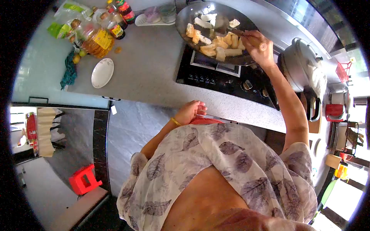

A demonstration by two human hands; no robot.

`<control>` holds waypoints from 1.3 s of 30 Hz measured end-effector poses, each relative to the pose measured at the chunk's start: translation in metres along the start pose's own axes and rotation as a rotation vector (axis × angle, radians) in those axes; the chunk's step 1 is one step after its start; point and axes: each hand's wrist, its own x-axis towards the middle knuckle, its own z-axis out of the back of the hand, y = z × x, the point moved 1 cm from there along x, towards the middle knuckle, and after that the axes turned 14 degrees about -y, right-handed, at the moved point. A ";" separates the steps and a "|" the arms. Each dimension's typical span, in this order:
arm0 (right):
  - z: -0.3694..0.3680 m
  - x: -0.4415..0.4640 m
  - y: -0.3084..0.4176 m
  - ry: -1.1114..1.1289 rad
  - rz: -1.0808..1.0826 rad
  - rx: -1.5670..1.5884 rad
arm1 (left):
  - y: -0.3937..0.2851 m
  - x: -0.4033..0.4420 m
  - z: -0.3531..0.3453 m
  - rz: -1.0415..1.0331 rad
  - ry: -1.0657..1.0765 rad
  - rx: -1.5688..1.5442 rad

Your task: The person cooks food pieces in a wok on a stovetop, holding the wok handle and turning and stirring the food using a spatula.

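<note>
Food pieces (231, 52) in wok (187, 21), some golden, others pale; browning looks partway; right grip (259, 49) closed round spatula handle (238, 33); left grip (189, 112) bodyward of wok, fingers curled, contents unclear; plate (102, 73) left of wok.

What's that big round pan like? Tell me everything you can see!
The wok is wide, round and dark grey, with shiny spots, and looks like metal. It sits open side up on the black stove, with no lid. White and golden food pieces lie inside. The right hand holds a brown-handled cooking tool that reaches into it.
</note>
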 end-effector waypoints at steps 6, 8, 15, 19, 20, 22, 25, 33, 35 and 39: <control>-0.015 0.003 -0.003 -0.021 0.019 -0.126 | -0.003 -0.002 -0.001 0.017 -0.043 -0.011; -0.022 0.002 -0.010 -0.091 0.029 -0.168 | -0.003 -0.001 -0.002 0.014 -0.046 0.002; -0.006 0.001 -0.013 -0.128 -0.251 0.007 | -0.025 0.003 -0.044 -0.044 0.151 0.245; -0.008 0.010 -0.020 -0.195 -0.098 0.063 | -0.044 0.016 -0.113 -0.033 0.188 0.234; -0.005 0.019 -0.017 -0.238 -0.200 0.163 | -0.045 0.021 -0.128 -0.055 0.225 0.208; 0.007 0.031 -0.006 -0.304 -0.586 0.560 | -0.044 0.033 -0.157 -0.088 0.282 0.180; 0.022 0.047 0.012 -0.367 -0.723 0.599 | -0.034 0.055 -0.190 -0.131 0.229 0.119; -0.005 0.024 -0.023 -0.442 -1.020 0.779 | -0.016 0.084 -0.227 -0.168 0.274 -0.091; -0.015 0.017 -0.037 -0.508 -0.965 0.742 | -0.015 0.090 -0.231 -0.159 0.292 -0.115; -0.016 0.007 -0.033 -0.545 -0.906 0.651 | -0.022 0.083 -0.235 -0.171 0.272 -0.121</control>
